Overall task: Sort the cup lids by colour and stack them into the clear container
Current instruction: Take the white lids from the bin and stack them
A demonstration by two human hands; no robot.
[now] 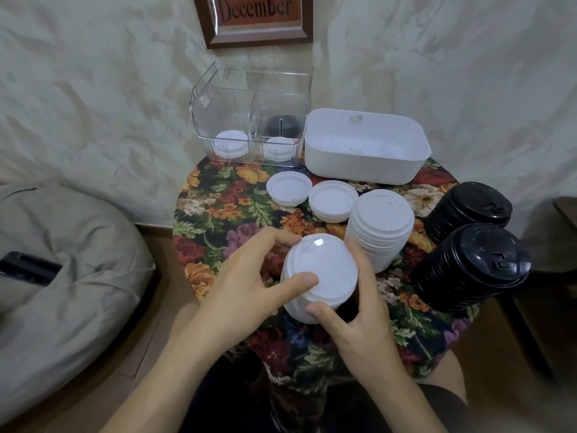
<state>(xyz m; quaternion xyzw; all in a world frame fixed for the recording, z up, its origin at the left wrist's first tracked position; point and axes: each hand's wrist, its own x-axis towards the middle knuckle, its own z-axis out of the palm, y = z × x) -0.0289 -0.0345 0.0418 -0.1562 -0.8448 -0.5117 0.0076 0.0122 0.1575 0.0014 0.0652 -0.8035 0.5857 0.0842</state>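
Head view: my left hand [249, 276] and right hand [356, 310] both grip a white lid stack [321, 276] at near centre of the desk [224, 207]. Clear container [249, 120] sits far left, a few lids inside.

The tub [359, 170] sits right of the container [249, 89]. Loose lids [288, 187] lie before it; other lids [231, 143], seemingly stacked, inside.
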